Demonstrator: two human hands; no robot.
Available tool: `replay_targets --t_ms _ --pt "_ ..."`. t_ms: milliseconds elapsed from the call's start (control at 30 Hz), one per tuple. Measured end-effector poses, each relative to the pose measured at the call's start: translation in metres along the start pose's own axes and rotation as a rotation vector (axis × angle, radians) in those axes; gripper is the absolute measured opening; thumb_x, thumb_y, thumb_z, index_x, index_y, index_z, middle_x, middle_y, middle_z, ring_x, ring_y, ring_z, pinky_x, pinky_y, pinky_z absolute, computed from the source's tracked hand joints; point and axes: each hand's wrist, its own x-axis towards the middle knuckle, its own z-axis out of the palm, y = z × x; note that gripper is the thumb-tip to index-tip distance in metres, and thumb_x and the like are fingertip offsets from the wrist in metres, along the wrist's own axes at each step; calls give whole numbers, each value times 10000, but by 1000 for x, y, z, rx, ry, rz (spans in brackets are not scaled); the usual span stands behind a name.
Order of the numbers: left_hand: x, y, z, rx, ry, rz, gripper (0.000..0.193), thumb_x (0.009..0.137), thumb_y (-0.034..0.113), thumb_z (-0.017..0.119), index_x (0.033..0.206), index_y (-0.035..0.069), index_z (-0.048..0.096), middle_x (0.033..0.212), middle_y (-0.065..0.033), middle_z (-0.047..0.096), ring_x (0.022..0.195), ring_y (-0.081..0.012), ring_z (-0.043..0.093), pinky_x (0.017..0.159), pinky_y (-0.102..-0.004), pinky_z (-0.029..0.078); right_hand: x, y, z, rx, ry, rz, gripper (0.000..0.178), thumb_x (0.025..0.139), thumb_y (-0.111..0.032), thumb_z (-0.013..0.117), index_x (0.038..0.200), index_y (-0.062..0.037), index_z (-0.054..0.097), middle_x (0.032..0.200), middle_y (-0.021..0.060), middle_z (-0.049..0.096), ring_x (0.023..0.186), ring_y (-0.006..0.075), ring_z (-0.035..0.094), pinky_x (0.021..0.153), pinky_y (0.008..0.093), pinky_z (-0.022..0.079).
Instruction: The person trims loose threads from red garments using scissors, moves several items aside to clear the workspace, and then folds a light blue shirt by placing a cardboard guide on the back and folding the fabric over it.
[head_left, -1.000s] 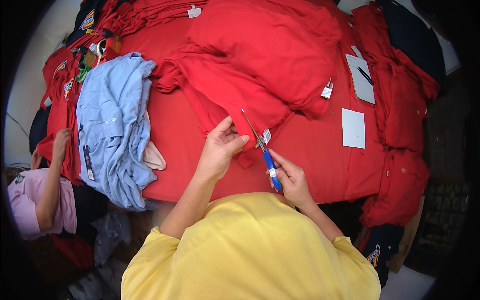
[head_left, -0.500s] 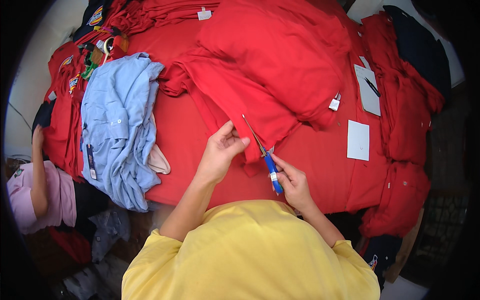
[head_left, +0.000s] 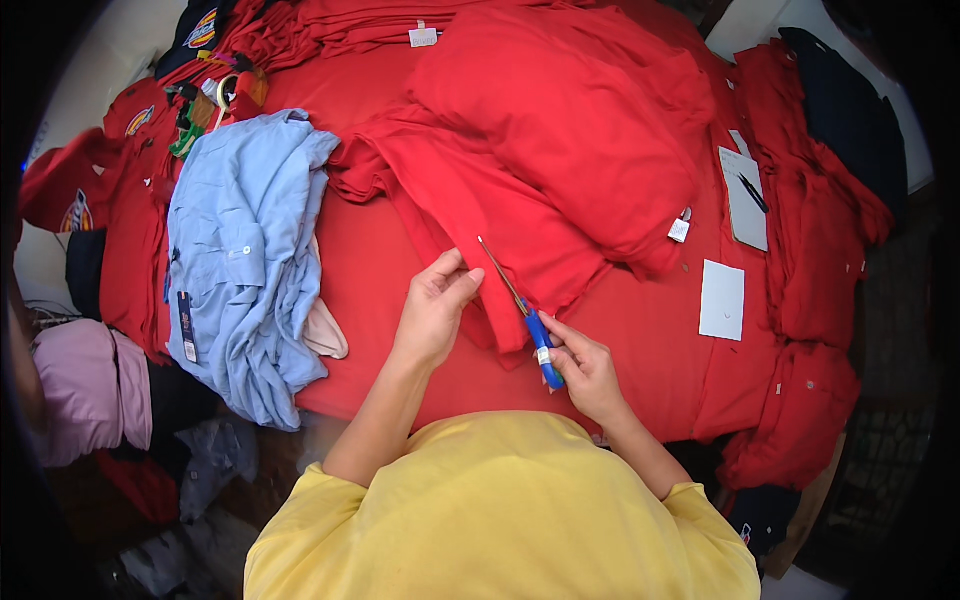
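A red garment (head_left: 495, 290) hangs its loose corner toward me from the big heap of red clothing (head_left: 570, 130). My right hand (head_left: 588, 372) is closed round the blue handle of a slim pointed tool (head_left: 537, 340) with a long, thin metal end. That metal end slants up and left across the garment. Beside the tip, my left hand (head_left: 432, 310) has thumb and fingers drawn together in a pinch at the garment's edge. Whatever lies between these fingertips is too small to make out.
Folded light-blue shirts (head_left: 240, 260) lie left, beyond them red clothes (head_left: 135, 250) and a tape roll (head_left: 222, 92). At right are a pad (head_left: 742, 200) with a black pen, white paper (head_left: 722, 300) and more red garments (head_left: 815, 250). A person in pink (head_left: 90, 390) is at far left.
My left thumb has come closer to its fingers. The tool has shifted slightly left and down in the picture. At far left, a red garment with a badge is now raised.
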Motion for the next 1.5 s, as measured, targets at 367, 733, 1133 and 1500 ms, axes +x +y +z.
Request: replay_targets --t_ms 367,733,1133,1500 --pt "-1 3 -2 126 -33 -14 508 875 -20 601 1360 12 450 1027 -41 610 876 -74 572 801 -224 471 17 -7 5 -3 -17 -60 449 918 -19 572 1361 -10 495 948 59 588 699 75 569 601 222 498" --pt "-21 -61 8 -42 -126 -320 420 880 10 627 1271 45 478 1105 -79 649 964 -191 658 807 -336 571 35 -13 6 154 149 -95 589 868 89 547 1412 -19 348 1098 78 529 969 131 582 828 259 493" --pt "77 7 -62 -677 229 -20 473 986 282 515 1352 -4 419 1393 -157 475 1297 -310 446 1121 -483 327 -10 -17 -52 89 74 160 554 850 92 524 1374 -56 421 1011 16 456 904 89 501 788 201 441" --pt "86 52 -134 -677 144 254 646 1015 467 245 1424 -24 336 1476 -193 376 1388 -330 330 1166 -470 223 -19 16 -83 -192 172 178 549 821 112 507 1347 -29 444 957 21 443 836 80 474 747 199 422"
